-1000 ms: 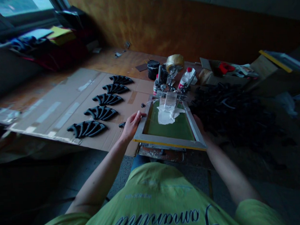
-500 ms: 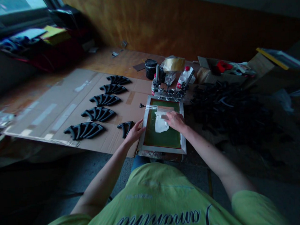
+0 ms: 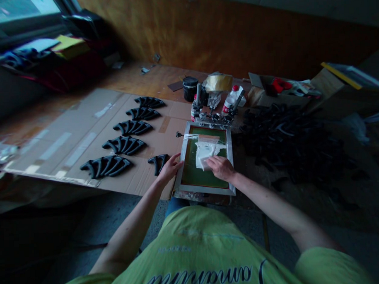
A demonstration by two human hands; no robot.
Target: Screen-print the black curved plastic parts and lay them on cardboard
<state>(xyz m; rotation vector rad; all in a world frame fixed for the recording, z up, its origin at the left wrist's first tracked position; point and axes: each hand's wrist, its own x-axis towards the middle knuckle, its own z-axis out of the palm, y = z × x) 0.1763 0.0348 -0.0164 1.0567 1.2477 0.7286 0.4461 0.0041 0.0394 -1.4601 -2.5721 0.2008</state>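
A silkscreen frame [image 3: 230, 157] with a pale metal rim and green mesh lies flat on the bench. White ink [image 3: 205, 149] is spread over the middle of the mesh. My right hand [image 3: 221, 168] is closed on a small squeegee [image 3: 205, 163], pressed on the mesh at the near end of the ink. My left hand [image 3: 170, 167] rests against the frame's left rim, fingers stretched out and slightly apart. Just beside it, a few black curved handle-like parts [image 3: 159, 161] lie on the cardboard.
Several fanned rows of black curved parts [image 3: 124, 145] lie on the cardboard sheet [image 3: 83, 116] at left. A dark heap of similar parts [image 3: 295, 142] is at right. Behind the frame stand a hinge clamp [image 3: 212, 116], a red-capped bottle [image 3: 230, 101], a black tub [image 3: 190, 89] and a tape roll [image 3: 219, 81].
My right hand has drawn the squeegee toward me over the mesh, and the white ink patch now looks wider at its far end. My left hand has stayed at the rim.
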